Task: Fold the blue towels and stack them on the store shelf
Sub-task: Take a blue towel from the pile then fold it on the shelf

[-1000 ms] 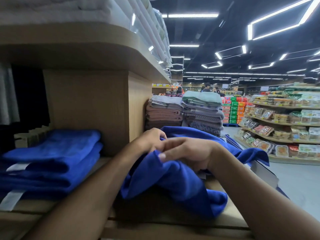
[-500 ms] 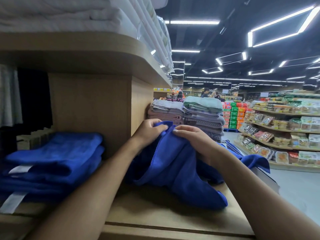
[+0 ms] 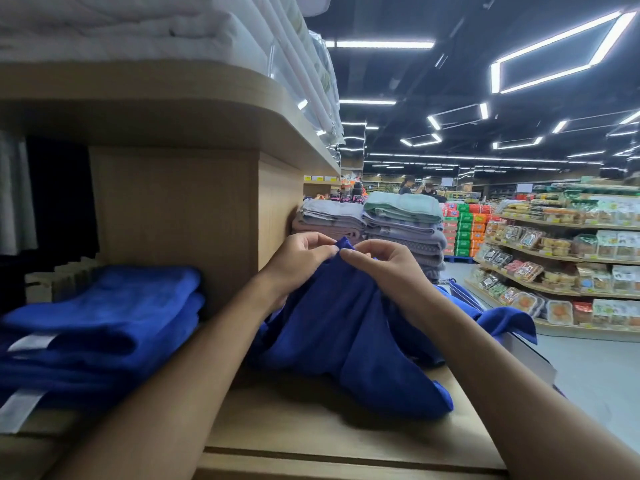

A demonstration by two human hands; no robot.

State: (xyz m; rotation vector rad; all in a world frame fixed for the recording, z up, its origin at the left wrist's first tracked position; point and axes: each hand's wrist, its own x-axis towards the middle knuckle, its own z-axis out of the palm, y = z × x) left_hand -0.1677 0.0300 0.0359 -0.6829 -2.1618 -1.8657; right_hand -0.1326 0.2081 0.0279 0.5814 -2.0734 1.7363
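Your left hand (image 3: 298,258) and right hand (image 3: 382,268) both pinch one corner of the loose blue cloth towel (image 3: 349,341), which hangs crumpled onto the wooden shelf (image 3: 329,441). You are finding the edge; next, spread the corners apart, then fold beside the folded blue towel stack (image 3: 100,327).

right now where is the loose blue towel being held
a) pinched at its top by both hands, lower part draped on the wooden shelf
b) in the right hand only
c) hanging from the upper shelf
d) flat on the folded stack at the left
a: the left hand and right hand pinch the loose blue towel at its peak, and its lower part lies on the wooden shelf.
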